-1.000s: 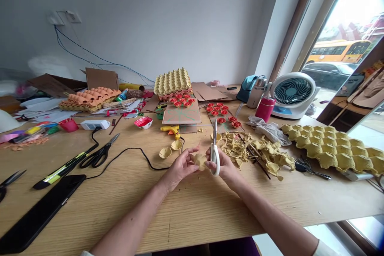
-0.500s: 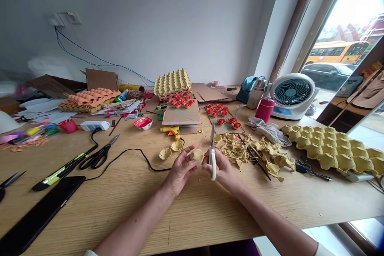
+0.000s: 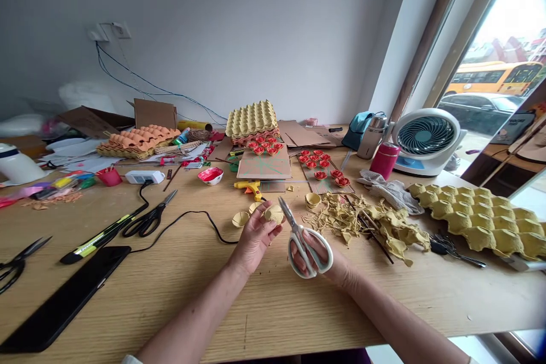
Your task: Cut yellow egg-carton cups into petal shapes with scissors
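Between the fingers of my left hand (image 3: 255, 237) is a small yellow egg-carton cup (image 3: 273, 214), held just above the table. My right hand (image 3: 313, 251) grips white-handled scissors (image 3: 306, 247), fingers through the loops. Their blades look closed and point up and left, a short way to the right of the cup. Behind my left hand lies a loose cut cup (image 3: 240, 219), with another (image 3: 255, 207) partly hidden by the fingers. More cups (image 3: 313, 200) stand stacked beyond the scissors, beside a heap of torn carton scraps (image 3: 345, 216).
A yellow glue gun (image 3: 249, 188) lies behind the cups, its black cord running left. Red paper flowers (image 3: 318, 160) stand on cardboard at the back. To the right are an egg tray (image 3: 482, 219) and a fan (image 3: 426, 142); black scissors (image 3: 149, 215) and a utility knife (image 3: 96, 239) lie left.
My right hand has turned, swinging the scissors from upright and edge-on to tilted left with both loops showing. The cup has turned slightly in my left hand. The whole view has shifted a little.
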Available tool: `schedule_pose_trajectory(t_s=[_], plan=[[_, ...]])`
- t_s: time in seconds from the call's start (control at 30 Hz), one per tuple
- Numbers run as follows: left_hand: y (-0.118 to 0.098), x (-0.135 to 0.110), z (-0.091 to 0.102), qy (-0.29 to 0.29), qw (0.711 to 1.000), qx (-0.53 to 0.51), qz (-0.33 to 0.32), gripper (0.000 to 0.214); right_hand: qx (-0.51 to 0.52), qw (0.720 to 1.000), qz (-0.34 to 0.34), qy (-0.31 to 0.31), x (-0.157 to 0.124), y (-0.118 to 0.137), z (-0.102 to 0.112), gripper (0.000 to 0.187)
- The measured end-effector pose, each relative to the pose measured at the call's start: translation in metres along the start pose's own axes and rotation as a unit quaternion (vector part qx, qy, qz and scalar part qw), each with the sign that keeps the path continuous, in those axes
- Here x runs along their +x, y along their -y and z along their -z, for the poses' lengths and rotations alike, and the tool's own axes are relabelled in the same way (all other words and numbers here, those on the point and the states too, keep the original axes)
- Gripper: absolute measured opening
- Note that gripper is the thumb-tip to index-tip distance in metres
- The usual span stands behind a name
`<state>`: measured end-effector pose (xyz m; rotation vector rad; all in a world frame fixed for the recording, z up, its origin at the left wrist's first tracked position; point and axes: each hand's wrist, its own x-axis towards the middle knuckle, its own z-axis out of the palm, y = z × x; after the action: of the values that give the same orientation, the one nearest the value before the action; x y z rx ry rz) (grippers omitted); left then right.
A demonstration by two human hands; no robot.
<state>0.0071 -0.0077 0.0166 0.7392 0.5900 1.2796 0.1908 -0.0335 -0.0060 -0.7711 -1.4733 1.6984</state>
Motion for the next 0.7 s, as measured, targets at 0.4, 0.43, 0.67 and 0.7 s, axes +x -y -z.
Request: schedule_pose_trajectory(t_s=[0.4,0.43,0.67,0.7], plan=[[-0.0005,-0.0003,-0.0003,-0.026,0.999,0.019,-0.010,0.051,-0.208,0.973,0.070,-0.072,-0.0029,0.0028,-0.0007,0.043],[-0.0006,-0.0010,-0.0011,-0.025,0.999,0.019,-0.010,0.051,-0.217,0.971,0.071,-0.067,-0.0027,0.0027,-0.0008,0.043],[-0.0008,-0.0033,-0.0023,-0.010,1.000,0.026,-0.015,0.048,-0.258,0.961,0.080,-0.049,-0.0021,0.0034,0.0002,0.039],[-0.0005,-0.0031,-0.0018,-0.007,0.999,0.030,-0.018,0.047,-0.263,0.960,0.081,-0.048,-0.0019,0.0029,0.0008,0.039]])
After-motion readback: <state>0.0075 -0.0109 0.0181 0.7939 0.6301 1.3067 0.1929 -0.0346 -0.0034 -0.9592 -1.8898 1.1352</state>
